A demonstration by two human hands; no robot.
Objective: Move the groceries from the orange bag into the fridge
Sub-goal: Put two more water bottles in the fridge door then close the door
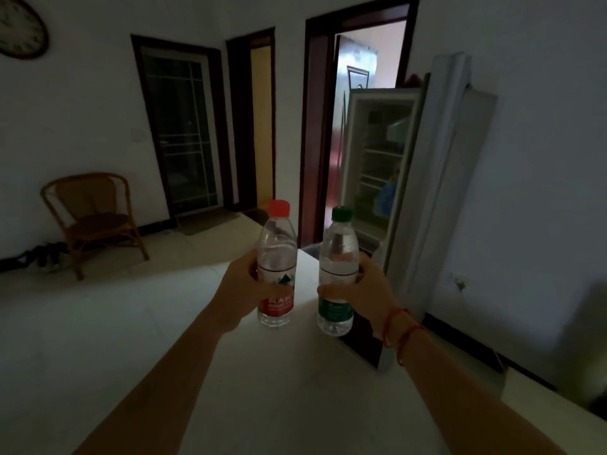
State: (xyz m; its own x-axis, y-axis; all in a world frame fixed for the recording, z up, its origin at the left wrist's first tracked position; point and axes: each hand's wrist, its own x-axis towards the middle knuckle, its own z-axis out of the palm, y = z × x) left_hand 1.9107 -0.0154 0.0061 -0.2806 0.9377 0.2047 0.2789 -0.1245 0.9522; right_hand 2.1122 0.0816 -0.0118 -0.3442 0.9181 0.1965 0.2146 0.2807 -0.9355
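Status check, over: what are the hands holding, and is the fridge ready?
Left hand grips red-capped bottle, right hand grips green-capped bottle, both upright. Fridge ahead, door open, nothing seen blocking its opening.

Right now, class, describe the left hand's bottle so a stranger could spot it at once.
Before the open fridge, two clear bottles are held upright. The left hand grips the red bottle: red cap and label, where the green bottle beside it has green.

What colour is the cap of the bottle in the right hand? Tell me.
Green cap, head view.
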